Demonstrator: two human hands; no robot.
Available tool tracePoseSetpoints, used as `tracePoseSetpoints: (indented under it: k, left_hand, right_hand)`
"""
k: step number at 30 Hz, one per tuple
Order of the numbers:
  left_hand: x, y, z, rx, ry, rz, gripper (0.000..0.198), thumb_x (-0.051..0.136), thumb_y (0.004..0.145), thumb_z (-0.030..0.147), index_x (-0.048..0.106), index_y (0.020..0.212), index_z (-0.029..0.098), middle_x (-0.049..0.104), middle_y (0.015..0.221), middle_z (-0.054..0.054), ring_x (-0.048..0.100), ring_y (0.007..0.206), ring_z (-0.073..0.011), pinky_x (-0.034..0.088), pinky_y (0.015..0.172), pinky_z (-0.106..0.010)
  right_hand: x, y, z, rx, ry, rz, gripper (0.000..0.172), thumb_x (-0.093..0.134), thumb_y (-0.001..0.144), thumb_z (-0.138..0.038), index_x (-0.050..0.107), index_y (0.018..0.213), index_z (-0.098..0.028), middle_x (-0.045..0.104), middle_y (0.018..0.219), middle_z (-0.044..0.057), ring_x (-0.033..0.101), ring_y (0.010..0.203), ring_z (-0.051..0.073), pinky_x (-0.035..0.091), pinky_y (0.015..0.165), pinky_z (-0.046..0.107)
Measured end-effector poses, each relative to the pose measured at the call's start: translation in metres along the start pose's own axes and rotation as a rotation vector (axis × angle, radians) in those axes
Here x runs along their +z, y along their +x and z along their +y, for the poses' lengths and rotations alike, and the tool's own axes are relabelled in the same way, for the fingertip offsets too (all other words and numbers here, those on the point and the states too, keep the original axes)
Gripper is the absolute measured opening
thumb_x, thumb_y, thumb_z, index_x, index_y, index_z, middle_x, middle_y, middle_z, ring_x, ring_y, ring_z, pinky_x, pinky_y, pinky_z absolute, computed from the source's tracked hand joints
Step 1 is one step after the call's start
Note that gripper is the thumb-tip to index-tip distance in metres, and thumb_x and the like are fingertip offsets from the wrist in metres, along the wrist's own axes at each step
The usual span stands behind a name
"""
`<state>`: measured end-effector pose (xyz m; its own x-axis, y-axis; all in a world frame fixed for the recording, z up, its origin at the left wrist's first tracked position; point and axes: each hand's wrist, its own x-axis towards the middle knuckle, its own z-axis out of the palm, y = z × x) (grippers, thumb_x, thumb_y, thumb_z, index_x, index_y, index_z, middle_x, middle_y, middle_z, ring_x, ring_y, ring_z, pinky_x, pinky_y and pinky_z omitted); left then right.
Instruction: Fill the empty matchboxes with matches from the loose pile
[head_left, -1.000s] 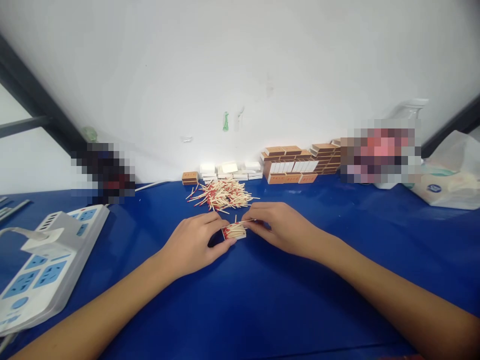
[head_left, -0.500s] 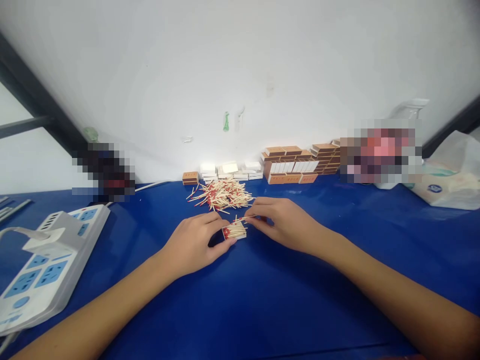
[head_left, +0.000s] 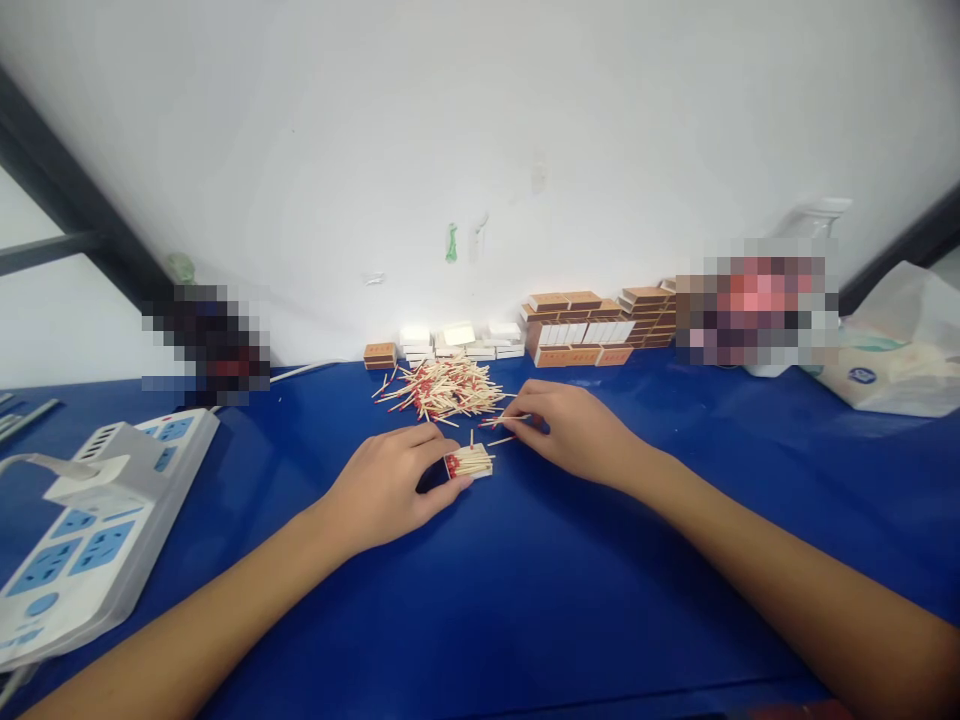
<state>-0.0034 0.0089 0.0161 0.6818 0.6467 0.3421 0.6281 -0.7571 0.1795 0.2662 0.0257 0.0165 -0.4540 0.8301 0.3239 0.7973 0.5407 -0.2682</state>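
My left hand [head_left: 401, 480] grips the left end of a small white matchbox tray [head_left: 482, 475] on the blue table. Red-tipped matches [head_left: 471, 460] lie in the tray, their heads toward that hand. One match [head_left: 472, 438] sticks out at the tray's far edge. To the right, my right hand [head_left: 555, 420] pinches a few matches [head_left: 495, 421] between thumb and fingertips, apart from the tray. A loose match [head_left: 501, 440] lies on the table just below those fingertips. Behind both hands spreads a heap of matches [head_left: 454, 388].
White trays [head_left: 416, 342] are stacked against the wall behind the heap, with a brown matchbox [head_left: 380, 355] beside them. More brown matchboxes [head_left: 585, 355] are piled to the right. A power strip [head_left: 112, 540] lies at left, a tissue pack [head_left: 885, 370] at far right.
My right hand has moved up and slightly right, away from the tray, with matches in its fingers. A loose match now shows beside the tray. My left hand stays in place.
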Motion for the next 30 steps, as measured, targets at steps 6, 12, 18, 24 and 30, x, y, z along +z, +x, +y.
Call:
tracePoseSetpoints:
  k: [6,12,18,24,30]
  left_hand:
    - [-0.001,-0.001,0.001,0.021,0.015,-0.007,0.033,0.064,0.1,0.044,0.074,0.119,0.02,0.073,0.098,-0.004,0.071,0.081,-0.0195,0.056,0.071,-0.033]
    - [-0.001,-0.001,0.001,0.033,0.015,-0.011,0.031,0.064,0.1,0.043,0.074,0.118,0.019,0.074,0.1,-0.004,0.072,0.086,-0.0212,0.057,0.074,-0.034]
    - [-0.001,-0.001,0.001,0.041,0.022,-0.007,0.031,0.064,0.1,0.044,0.074,0.117,0.019,0.074,0.098,-0.005,0.072,0.084,-0.0206,0.056,0.071,-0.033]
    - [-0.002,-0.001,0.001,0.031,0.006,-0.022,0.032,0.064,0.1,0.044,0.073,0.118,0.019,0.074,0.101,-0.005,0.073,0.086,-0.0212,0.058,0.074,-0.035]
    - [-0.002,-0.001,0.003,0.038,0.0,-0.032,0.031,0.063,0.101,0.043,0.073,0.118,0.019,0.074,0.104,-0.006,0.073,0.091,-0.0223,0.06,0.078,-0.036]
  right_hand:
    - [0.002,0.001,0.007,-0.012,0.052,-0.007,0.012,0.063,0.099,-0.024,0.075,0.099,-0.02,0.067,0.099,0.008,0.064,0.092,0.023,0.05,0.079,0.034]
    - [0.0,-0.001,0.006,-0.015,0.115,-0.033,0.017,0.072,0.096,-0.033,0.073,0.108,-0.021,0.065,0.105,0.008,0.063,0.095,0.023,0.051,0.081,0.035]
    - [0.007,-0.001,0.008,-0.027,0.129,-0.003,0.016,0.067,0.099,-0.033,0.073,0.105,-0.019,0.064,0.104,0.008,0.062,0.09,0.021,0.05,0.079,0.034]
    - [0.001,0.0,0.011,-0.053,0.126,-0.06,0.021,0.071,0.097,-0.036,0.071,0.11,-0.02,0.063,0.108,0.007,0.062,0.091,0.02,0.05,0.077,0.032]
    - [0.01,0.003,0.014,-0.001,0.098,-0.002,0.015,0.065,0.101,-0.032,0.068,0.107,-0.019,0.063,0.107,0.007,0.06,0.081,0.017,0.047,0.075,0.031]
